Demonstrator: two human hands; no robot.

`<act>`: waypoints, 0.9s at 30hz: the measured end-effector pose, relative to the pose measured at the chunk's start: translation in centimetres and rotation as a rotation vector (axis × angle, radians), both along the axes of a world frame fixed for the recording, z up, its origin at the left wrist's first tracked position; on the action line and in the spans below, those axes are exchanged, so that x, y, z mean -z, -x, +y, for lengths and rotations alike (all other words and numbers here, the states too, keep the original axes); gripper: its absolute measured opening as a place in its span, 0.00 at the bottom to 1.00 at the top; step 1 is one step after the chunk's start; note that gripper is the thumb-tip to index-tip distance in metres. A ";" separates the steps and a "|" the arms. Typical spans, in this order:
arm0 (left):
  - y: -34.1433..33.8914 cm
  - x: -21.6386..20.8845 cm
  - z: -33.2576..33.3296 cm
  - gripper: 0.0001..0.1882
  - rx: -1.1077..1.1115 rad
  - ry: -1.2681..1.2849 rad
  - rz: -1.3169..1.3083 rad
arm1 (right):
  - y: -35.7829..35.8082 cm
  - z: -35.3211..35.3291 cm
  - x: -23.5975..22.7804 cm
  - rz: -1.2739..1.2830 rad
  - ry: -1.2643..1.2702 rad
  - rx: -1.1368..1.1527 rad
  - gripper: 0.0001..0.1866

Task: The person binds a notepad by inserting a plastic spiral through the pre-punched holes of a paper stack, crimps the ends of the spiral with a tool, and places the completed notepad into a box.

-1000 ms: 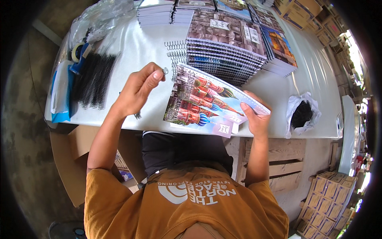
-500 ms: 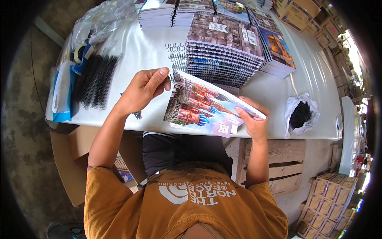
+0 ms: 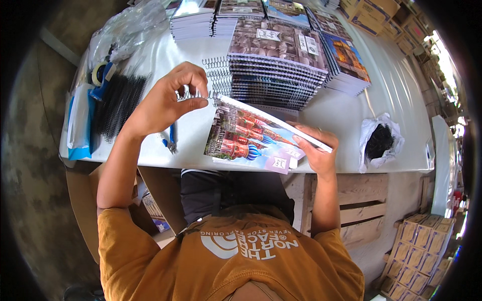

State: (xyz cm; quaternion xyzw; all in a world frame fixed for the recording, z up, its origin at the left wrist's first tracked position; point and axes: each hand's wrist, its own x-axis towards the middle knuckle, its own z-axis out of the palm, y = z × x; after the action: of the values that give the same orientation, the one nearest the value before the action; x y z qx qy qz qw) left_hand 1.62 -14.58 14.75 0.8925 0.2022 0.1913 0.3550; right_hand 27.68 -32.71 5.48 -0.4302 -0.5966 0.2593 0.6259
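Observation:
My right hand (image 3: 319,148) grips the right end of a notebook (image 3: 251,138), thumb on its cover with coloured domes. The notebook is held tilted above the table's near edge, its punched edge facing away from me. At its far left corner, my left hand (image 3: 173,98) pinches a thin dark spiral binding coil (image 3: 213,95) between thumb and fingers. The coil's end meets the corner; how far it runs into the holes cannot be made out. Below my left wrist, a blue-handled pair of cutting pliers (image 3: 171,139) lies on the table.
Behind the notebook rises a stack of spiral-bound notebooks (image 3: 278,47), with more stacks beyond. Loose black coils (image 3: 118,108), a tape dispenser (image 3: 103,75) and clear plastic (image 3: 133,25) lie left. A white bag (image 3: 371,150) of black pieces sits right. An open cardboard box (image 3: 83,200) stands below.
My left hand has shifted a little left and away from me, turning so the coil shows between its fingers. The pliers are more exposed. The notebook stays in my right hand, tipped slightly.

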 end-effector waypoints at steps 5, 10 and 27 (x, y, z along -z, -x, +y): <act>-1.2 -1.6 -1.9 0.12 -0.062 -0.250 0.257 | 0.2 -0.4 0.2 -0.043 0.006 0.046 0.13; -2.0 -1.4 -3.3 0.14 -0.044 -0.780 0.184 | 0.9 -0.9 0.0 0.115 0.167 0.015 0.16; -1.3 -3.2 -3.2 0.20 0.028 -0.600 0.638 | 1.6 -0.7 1.3 -0.191 -0.081 0.055 0.20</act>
State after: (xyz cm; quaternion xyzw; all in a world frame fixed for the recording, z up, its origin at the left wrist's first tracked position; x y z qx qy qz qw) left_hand 2.95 -17.81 17.94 0.9731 0.2253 -0.0485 0.0024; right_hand 26.09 -33.42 4.21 -0.4432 -0.6516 0.1756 0.5900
